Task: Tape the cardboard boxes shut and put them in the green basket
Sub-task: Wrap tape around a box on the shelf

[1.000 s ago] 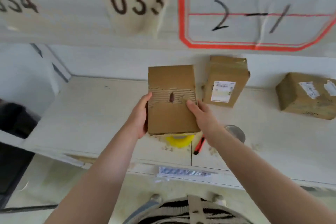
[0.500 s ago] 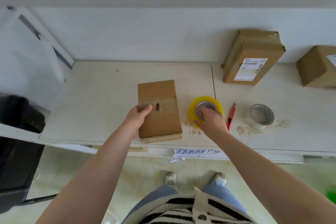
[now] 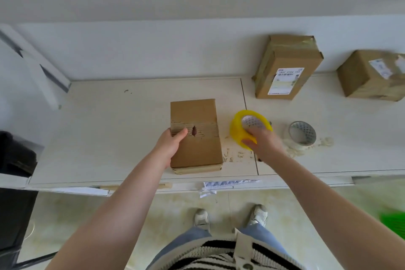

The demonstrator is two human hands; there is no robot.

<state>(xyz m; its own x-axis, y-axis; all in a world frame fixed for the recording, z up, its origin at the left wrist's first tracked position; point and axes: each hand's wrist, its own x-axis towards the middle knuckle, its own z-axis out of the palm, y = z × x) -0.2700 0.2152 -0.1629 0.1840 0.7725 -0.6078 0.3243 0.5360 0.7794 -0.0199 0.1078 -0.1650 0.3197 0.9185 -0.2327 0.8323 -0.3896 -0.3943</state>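
Cardboard box point(image 3: 195, 136) lies flat on the white worktop point(image 3: 109, 129), near the front edge, with its big brown face up. Its long side runs away from the person, from the front edge toward the wall. Across the middle of that face is a torn, rough strip with a small dark hole in it. It looks light and stiff, but the torn strip is likely a weak spot that could cave in if pushed hard, so it seems best to hold it by its side edges or press on the plain parts. The left hand point(image 3: 172, 147) rests on the left side of the box, with its fingers curled over the edge onto the torn strip, keeping it in place. The right hand point(image 3: 262, 141) grips the yellow tape roll point(image 3: 247, 126) just to the right of the box, fingers wrapped round its near side. The roll looks hard and smooth, easy to hold by its ring. Two more cardboard boxes, a taped box with a label point(image 3: 287, 68) and a far right box point(image 3: 372, 74), sit at the back by the wall. A bit of the green basket point(image 3: 394, 223) shows low on the right, down by the floor.
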